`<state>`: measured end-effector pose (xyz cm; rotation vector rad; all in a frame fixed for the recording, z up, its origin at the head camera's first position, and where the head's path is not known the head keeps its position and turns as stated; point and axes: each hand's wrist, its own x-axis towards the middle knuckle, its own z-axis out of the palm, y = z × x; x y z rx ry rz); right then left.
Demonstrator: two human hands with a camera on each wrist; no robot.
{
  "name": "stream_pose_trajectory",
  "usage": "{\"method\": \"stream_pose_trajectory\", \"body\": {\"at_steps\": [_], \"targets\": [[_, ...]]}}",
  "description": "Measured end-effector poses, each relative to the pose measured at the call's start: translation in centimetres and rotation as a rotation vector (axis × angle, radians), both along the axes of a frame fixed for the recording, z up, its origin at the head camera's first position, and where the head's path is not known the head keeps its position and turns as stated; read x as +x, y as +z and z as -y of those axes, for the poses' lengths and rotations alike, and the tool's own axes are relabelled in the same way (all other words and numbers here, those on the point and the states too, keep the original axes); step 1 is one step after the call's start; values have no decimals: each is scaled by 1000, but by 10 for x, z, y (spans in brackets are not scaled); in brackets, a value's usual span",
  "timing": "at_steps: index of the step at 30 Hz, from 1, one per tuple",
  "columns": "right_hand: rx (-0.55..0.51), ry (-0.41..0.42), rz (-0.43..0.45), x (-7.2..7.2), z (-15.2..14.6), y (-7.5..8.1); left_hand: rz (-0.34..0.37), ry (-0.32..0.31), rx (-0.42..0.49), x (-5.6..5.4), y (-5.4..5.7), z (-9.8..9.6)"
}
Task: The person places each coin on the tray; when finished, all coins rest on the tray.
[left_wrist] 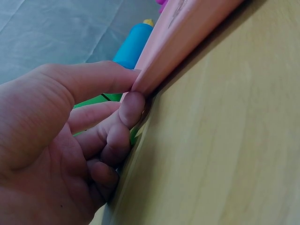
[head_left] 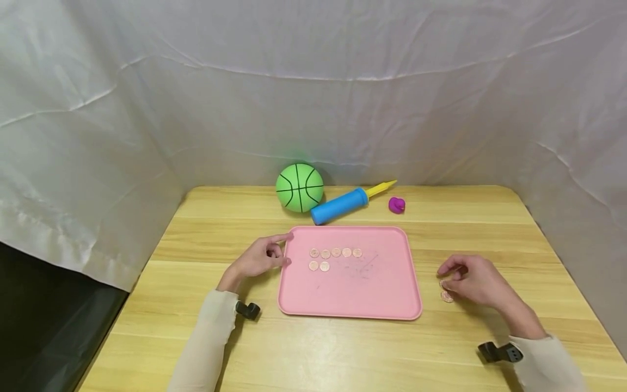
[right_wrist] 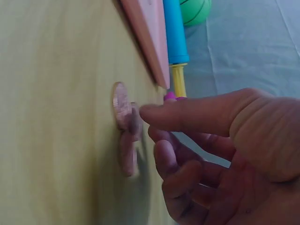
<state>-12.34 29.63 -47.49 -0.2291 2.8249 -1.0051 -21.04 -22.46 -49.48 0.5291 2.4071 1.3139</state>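
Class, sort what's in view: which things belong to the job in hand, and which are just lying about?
Apparently in the job:
- pink tray, its edge pinched by the left hand
- seven coins on it
- loose coins on the table, at the right hand

Apparently just lying about, untouched:
- green ball
- blue-and-yellow pump
- small purple toy

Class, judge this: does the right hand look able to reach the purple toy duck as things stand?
Probably yes: between the right hand and the purple toy duck, the wooden table looks unobstructed, with the pink tray just left of that path.
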Motion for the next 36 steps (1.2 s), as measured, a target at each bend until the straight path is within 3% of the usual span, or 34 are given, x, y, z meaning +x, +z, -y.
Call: {"method": "stream_pose_trajectory", "body": {"at_steps": [10, 24, 36], "targets": [[19, -38, -73, -3, 0, -10, -20, -2, 7, 0, -2, 0], [21, -16, -21, -4, 2, -10, -2, 5, 1, 3, 0, 1], [24, 14, -47, -8, 5, -9, -20, -7, 21, 1, -1, 0]]}}
